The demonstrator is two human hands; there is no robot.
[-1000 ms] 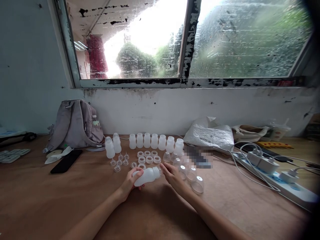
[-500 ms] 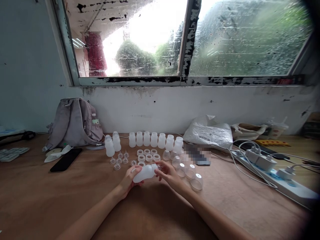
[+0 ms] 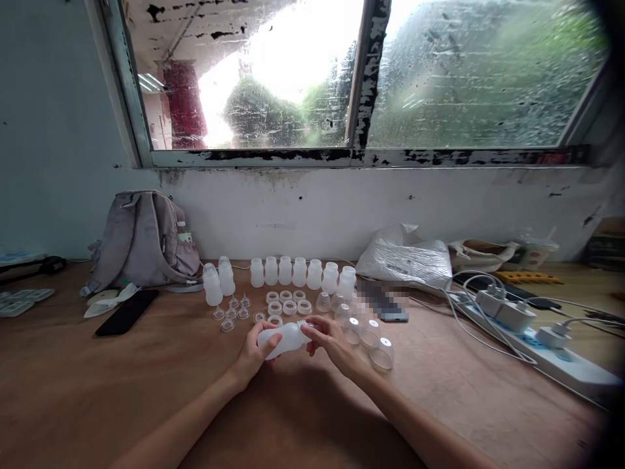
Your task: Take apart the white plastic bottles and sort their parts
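Note:
A frosted white baby bottle (image 3: 288, 339) lies almost level above the table, its mouth end to the right. Wrapped round its body is my left hand (image 3: 254, 352), thumb along the near side. The fingers of my right hand (image 3: 328, 339) are closed at the bottle's mouth end and hide most of the neck; whether a ring or teat sits there I cannot make out. Just beyond the bottle lie several white collar rings (image 3: 289, 307). Clear teats (image 3: 230, 314) are grouped to the left. On the right stand clear domed caps (image 3: 381, 354).
Open bottles (image 3: 299, 271) stand in a row near the wall, with two capped bottles (image 3: 212, 285) left of them. A black phone (image 3: 127, 312) and a grey backpack (image 3: 144, 241) are at left. A silvery bag (image 3: 410, 257) and a power strip (image 3: 576, 365) with cables occupy the right.
My left thumb has shifted along the bottle toward its neck. My right fingers have moved slightly at the mouth end. The bottle stays in nearly the same place.

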